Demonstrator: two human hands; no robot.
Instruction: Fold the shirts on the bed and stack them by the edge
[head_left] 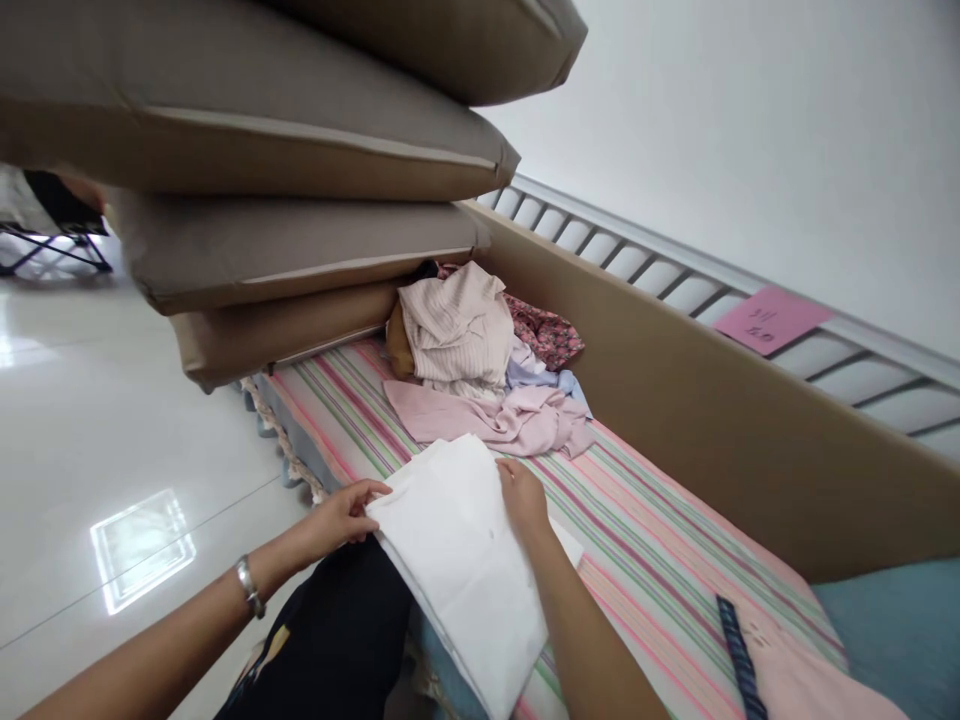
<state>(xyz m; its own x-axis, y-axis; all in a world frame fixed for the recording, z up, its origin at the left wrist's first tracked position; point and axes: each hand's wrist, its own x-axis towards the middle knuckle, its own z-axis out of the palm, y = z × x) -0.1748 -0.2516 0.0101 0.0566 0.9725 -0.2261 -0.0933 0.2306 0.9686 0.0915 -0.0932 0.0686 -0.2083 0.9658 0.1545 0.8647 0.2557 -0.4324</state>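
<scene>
A folded white cloth (pixel 461 570) lies over the striped bed's front edge and the dark-clothed lap; I cannot tell what kind of garment or linen it is. My left hand (pixel 351 515) pinches its left corner between thumb and fingers. At the opposite edge my right hand (pixel 523 497) has its fingers closed on the cloth, the fingertips partly hidden. Just beyond lies a spread pink garment (pixel 510 418), with a heap of clothes behind it, topped by a cream ribbed garment (pixel 457 325).
Thick brown cushions (pixel 315 240) are stacked at the back left. A tan panel (pixel 675 430) and grey railing (pixel 600 240) with a pink note (pixel 772 320) run along the right. A pale pink garment (pixel 802 660) lies near a blue-green cushion (pixel 900 630). Glossy floor (pixel 112 430) is left.
</scene>
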